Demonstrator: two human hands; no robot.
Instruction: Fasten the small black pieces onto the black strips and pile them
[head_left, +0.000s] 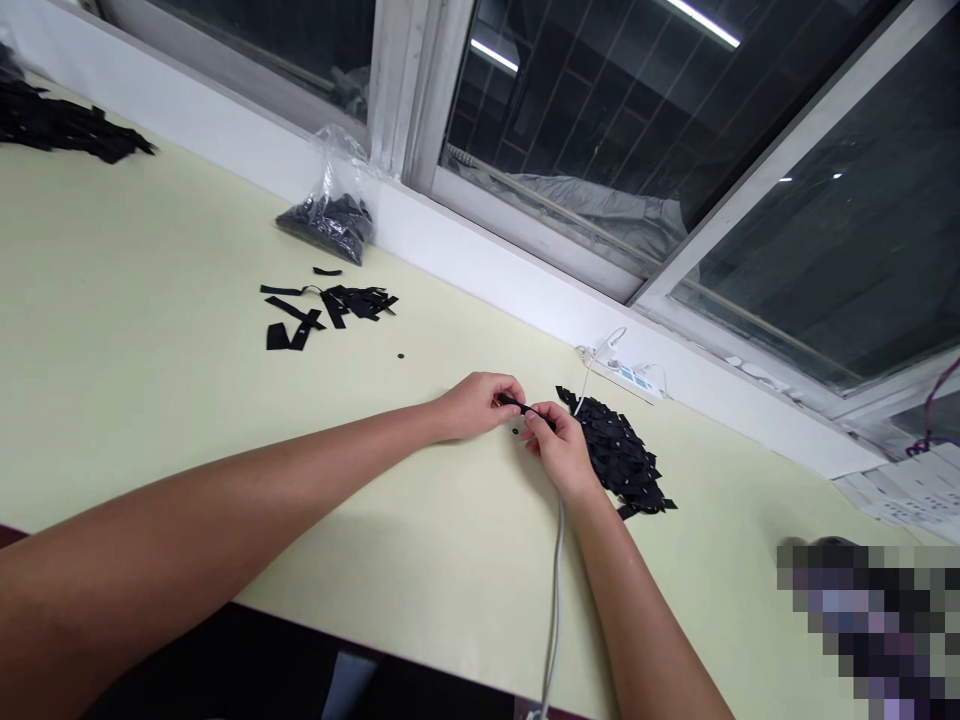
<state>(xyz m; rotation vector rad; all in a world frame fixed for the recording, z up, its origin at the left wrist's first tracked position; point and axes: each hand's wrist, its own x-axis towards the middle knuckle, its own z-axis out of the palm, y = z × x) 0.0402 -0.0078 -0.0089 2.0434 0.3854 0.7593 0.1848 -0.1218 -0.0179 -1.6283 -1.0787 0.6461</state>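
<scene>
Between my two hands a short black fabric strip (517, 404) is stretched just above the pale table. My left hand (480, 404) pinches its left end, and my right hand (559, 445) grips the other end with thumb and fingers. Below the strip a small dark disc (515, 432) lies on the tabletop. Right beside my right hand is a large pile of black strips (619, 450), some with small light marks. A smaller group of black strips (360, 302) lies loose to the left, with another small dark disc (400, 356) near it.
A clear plastic bag (330, 215) of dark pieces leans by the window ledge. A white power strip (630, 378) sits at the wall. Its cable (556, 600) runs under my right wrist. More black material (67, 125) lies far left; a pixelated area (877, 630) covers the lower right.
</scene>
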